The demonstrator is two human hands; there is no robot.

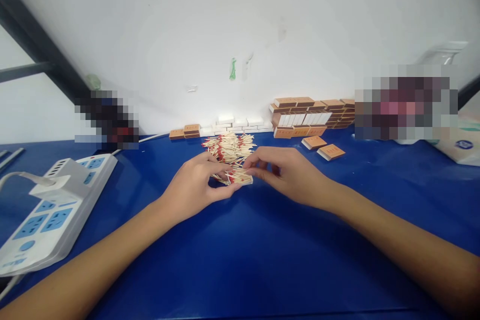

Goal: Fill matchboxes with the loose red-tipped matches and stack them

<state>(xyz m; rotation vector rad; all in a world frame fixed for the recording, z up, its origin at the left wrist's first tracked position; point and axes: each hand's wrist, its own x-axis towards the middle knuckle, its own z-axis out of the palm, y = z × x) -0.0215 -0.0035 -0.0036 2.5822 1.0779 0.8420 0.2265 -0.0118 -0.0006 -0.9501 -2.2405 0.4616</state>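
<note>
My left hand (200, 182) grips a small white matchbox tray (247, 182) between thumb and fingers, just above the blue table. Red-tipped matchsticks (237, 176) lie in the tray, some of them slanting over one another. At the tray's right end, my right hand (287, 172) is closed in a pinch on matchsticks, thumb against index finger; its fingertips partly cover them. Directly behind the tray spreads a big loose pile of matchsticks (230, 149), with red heads pointing to both sides. My left fingers hide part of the pile's near edge.
White matchbox trays (240, 123) line the wall behind the pile. Stacked orange-brown matchboxes (300, 131) stand back right, with two loose matchboxes (330, 152) in front. Two more matchboxes (191, 131) sit back left. A white power strip (80, 210) with a plugged-in adapter occupies the left side.
</note>
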